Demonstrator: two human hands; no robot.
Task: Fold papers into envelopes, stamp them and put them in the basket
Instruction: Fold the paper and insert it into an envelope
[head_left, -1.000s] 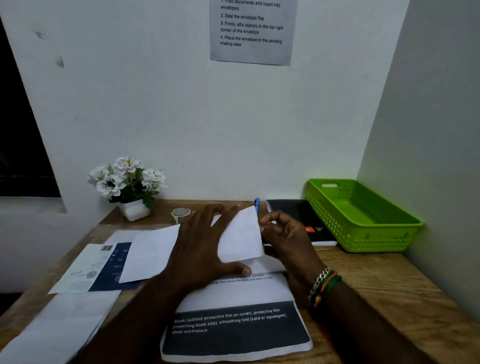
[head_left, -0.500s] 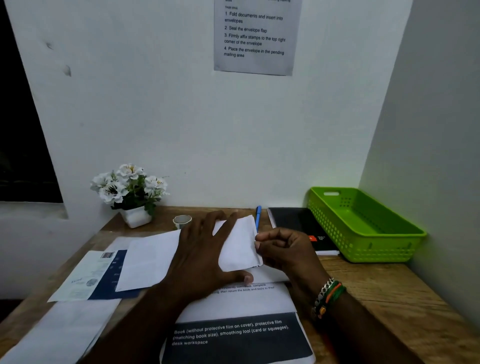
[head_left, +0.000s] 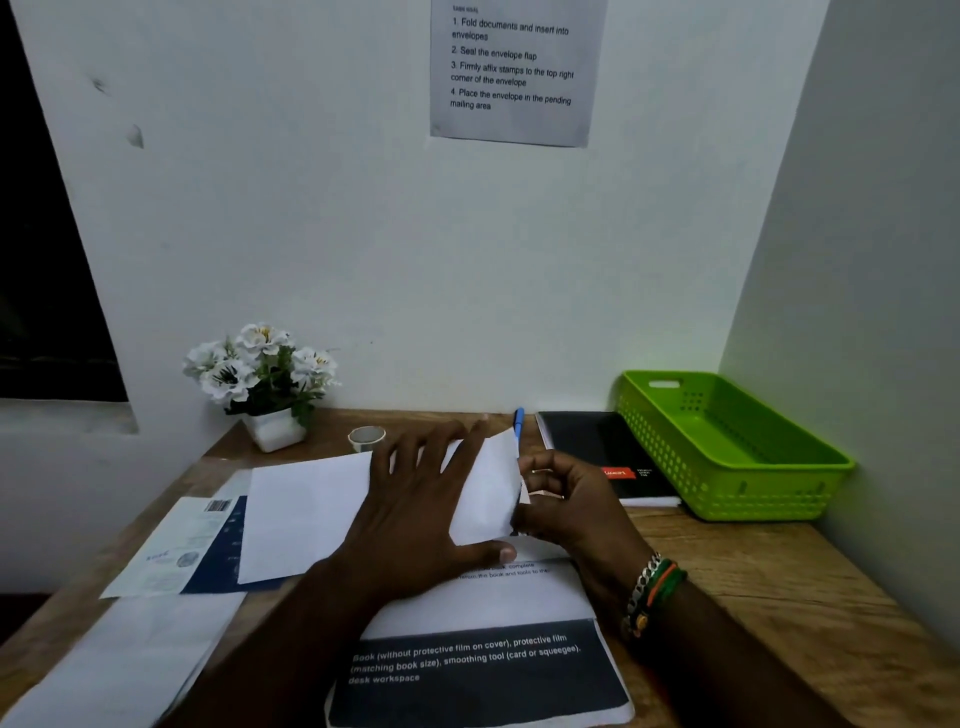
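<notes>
A white sheet of paper (head_left: 306, 514) lies across the middle of the wooden desk (head_left: 753, 582), its right part folded over. My left hand (head_left: 415, 509) presses flat on the fold with spread fingers. At the folded paper's right edge, my right hand (head_left: 561, 499) pinches the edge with curled fingers. The green plastic basket (head_left: 727, 447) stands at the back right against the wall, and I see nothing inside it. No envelope or stamp is clearly identifiable.
A printed sheet with a dark band (head_left: 478, 675) lies under my arms. A blue-and-white leaflet (head_left: 176, 545) and more paper (head_left: 119, 665) lie left. A flower pot (head_left: 270, 389), small roll (head_left: 367, 439), blue pen (head_left: 518, 422) and black notebook (head_left: 602, 452) line the back.
The folded flap has come further down and its visible part narrowed. My right hand has closed in on its right edge. The view has tilted up slightly.
</notes>
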